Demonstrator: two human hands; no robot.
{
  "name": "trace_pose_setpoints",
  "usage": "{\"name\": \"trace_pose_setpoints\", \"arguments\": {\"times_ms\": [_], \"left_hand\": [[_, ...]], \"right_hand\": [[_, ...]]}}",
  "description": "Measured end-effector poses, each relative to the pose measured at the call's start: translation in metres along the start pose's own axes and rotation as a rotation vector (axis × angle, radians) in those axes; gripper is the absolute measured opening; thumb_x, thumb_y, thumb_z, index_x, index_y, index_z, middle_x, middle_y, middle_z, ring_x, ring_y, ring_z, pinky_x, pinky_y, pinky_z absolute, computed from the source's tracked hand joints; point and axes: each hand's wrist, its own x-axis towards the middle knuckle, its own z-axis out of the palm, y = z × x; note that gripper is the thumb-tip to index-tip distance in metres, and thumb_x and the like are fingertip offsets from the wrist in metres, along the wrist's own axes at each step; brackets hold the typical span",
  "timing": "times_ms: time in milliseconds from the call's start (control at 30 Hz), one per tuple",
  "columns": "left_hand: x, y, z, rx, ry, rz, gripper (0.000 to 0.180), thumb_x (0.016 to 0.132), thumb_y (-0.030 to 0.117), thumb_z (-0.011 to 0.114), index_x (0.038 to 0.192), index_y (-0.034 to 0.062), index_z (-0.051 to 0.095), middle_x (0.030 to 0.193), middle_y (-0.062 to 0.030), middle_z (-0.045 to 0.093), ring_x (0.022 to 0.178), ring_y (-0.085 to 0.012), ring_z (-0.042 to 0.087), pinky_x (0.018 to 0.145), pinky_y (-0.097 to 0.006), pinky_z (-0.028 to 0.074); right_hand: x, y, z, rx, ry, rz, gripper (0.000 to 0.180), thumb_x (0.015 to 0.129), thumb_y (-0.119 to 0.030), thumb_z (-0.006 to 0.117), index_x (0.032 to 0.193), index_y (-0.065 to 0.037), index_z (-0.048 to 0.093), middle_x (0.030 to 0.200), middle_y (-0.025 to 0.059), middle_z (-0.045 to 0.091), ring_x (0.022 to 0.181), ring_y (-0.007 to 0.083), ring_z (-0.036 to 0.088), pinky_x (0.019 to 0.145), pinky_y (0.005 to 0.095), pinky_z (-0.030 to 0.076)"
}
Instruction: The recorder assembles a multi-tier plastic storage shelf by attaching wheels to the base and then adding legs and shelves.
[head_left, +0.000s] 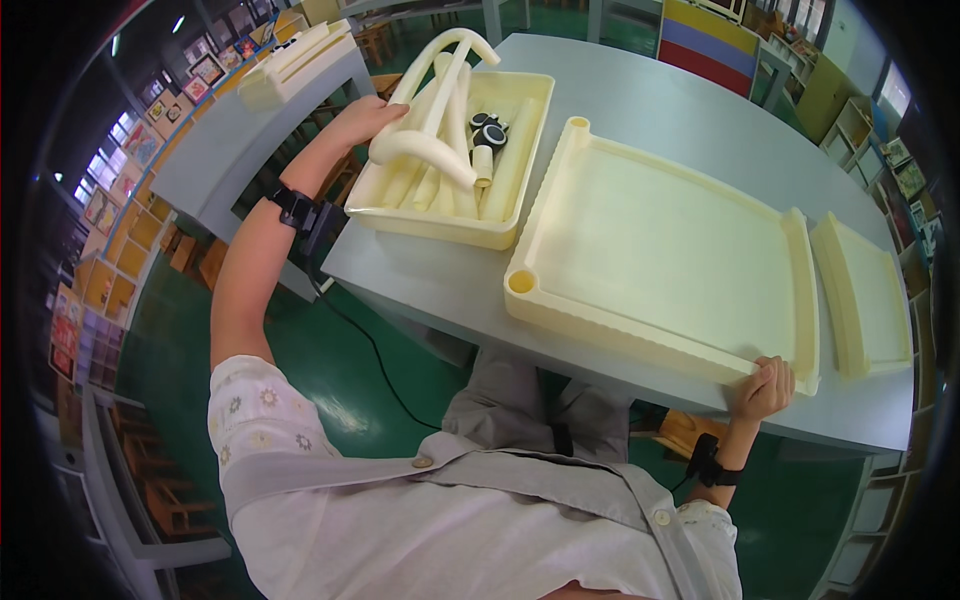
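Note:
My left hand (372, 118) is closed at the left side of a cream bin (440, 228), around one end of a curved tube frame (430, 148). That frame, two arched tubes joined by a straight bar, stands tilted over the bin. Below it, cream tubes (510, 160) lie in the bin with black-and-white caster wheels (488, 132). My right hand (765, 388) grips the near right edge of a large shallow cream tray (650, 335), thumb and fingers over the rim. The tray lies flat, with round sockets at its corners.
A second cream tray (862, 290) lies at the right end of the grey table (590, 75). Another table (215, 160) at the left bears more cream parts (298, 62). A dark cable (375, 350) trails from my left wrist strap. Wooden stools (690, 435) stand below.

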Motion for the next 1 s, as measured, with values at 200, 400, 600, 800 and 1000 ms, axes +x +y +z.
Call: {"name": "trace_pose_setpoints", "arguments": {"times_ms": [200,400,600,800,1000], "left_hand": [[-0.014,0.041,-0.004,0.025,0.055,0.085,0.043,0.081,0.039,0.05,0.087,-0.0027,0.06,0.075,-0.0071,0.059,0.066,-0.0117,0.053,0.059,-0.028,0.042],[-0.047,0.089,0.032,-0.111,-0.242,0.166,0.04,0.082,0.038,0.048,0.091,-0.0006,0.054,0.073,-0.0046,0.054,0.061,-0.011,0.052,0.051,-0.026,0.043],[-0.068,0.109,0.066,0.056,-0.467,0.038,0.042,0.082,0.037,0.046,0.095,-0.0028,0.049,0.079,-0.0094,0.054,0.063,-0.0138,0.053,0.054,-0.027,0.043],[-0.066,0.108,0.055,0.024,-0.414,-0.007,0.042,0.084,0.038,0.046,0.095,-0.0024,0.051,0.078,-0.0077,0.052,0.068,-0.0127,0.05,0.059,-0.026,0.041],[-0.074,0.114,0.043,0.038,-0.379,-0.008,0.039,0.085,0.036,0.046,0.09,-0.0028,0.052,0.078,-0.0075,0.052,0.07,-0.0116,0.048,0.063,-0.024,0.04]], "right_hand": [[0.002,0.0,-0.003,-0.022,-0.003,0.002,0.03,0.085,-0.008,0.035,0.057,-0.002,0.044,0.054,0.0096,0.044,0.048,0.0255,0.043,0.047,0.034,0.032],[0.003,0.002,-0.003,-0.075,-0.015,-0.03,0.03,0.085,-0.01,0.036,0.057,-0.004,0.044,0.054,0.0088,0.043,0.05,0.0242,0.043,0.048,0.0332,0.033],[0.003,0.002,-0.004,-0.093,-0.003,-0.031,0.03,0.085,-0.01,0.037,0.056,-0.005,0.042,0.054,0.0081,0.042,0.049,0.023,0.042,0.047,0.0322,0.032],[0.003,0.003,-0.005,-0.079,-0.018,-0.017,0.029,0.084,-0.012,0.038,0.057,-0.005,0.042,0.054,0.0071,0.041,0.049,0.0222,0.041,0.047,0.0317,0.031],[0.003,0.004,-0.004,-0.049,-0.019,-0.002,0.027,0.083,-0.013,0.04,0.057,-0.005,0.043,0.055,0.0065,0.041,0.048,0.0217,0.04,0.047,0.0314,0.031]]}}
